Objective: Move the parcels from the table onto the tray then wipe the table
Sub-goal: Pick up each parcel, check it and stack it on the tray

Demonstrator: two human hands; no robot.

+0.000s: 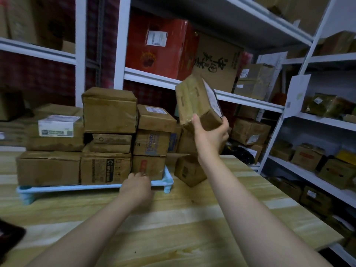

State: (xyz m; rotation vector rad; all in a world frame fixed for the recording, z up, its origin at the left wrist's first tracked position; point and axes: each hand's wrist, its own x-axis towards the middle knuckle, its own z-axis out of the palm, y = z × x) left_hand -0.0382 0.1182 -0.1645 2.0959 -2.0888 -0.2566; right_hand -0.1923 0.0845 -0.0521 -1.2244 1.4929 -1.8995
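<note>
1. Head view: right hand (210, 132) is clamped on the lower end of a brown parcel (194, 99), with the thumb on the near face and the fingers wrapped round the far side.
2. The held parcel is in the air above the right end of the light blue tray (67, 188). It is tilted, and a white label shows on its right face.
3. Left hand (136, 187) is at the tray's front rim near its right end, fingertips against the bottom-right box (148, 166). I cannot tell whether it grips or only touches.
4. The hands are well apart, the left low at the tray and the right raised above it.
5. The tray stands on short legs on the wood-grain table (192, 218), loaded with stacked cardboard parcels about three layers high.
6. A large box (108, 110) tops the middle of the tray stack, and a white-labelled box (57, 126) sits on top at the tray's left.
7. One small carton (188, 170) is on the table just right of the tray, tipped on an edge and off the tray.
8. White metal shelving (250, 101) full of cartons stands behind and to the right of the tray, with a red carton (161, 47) on the shelf above it.
9. A dark object (9, 236) is at the frame edge, near-left of the tray. It is too cut off to identify.
</note>
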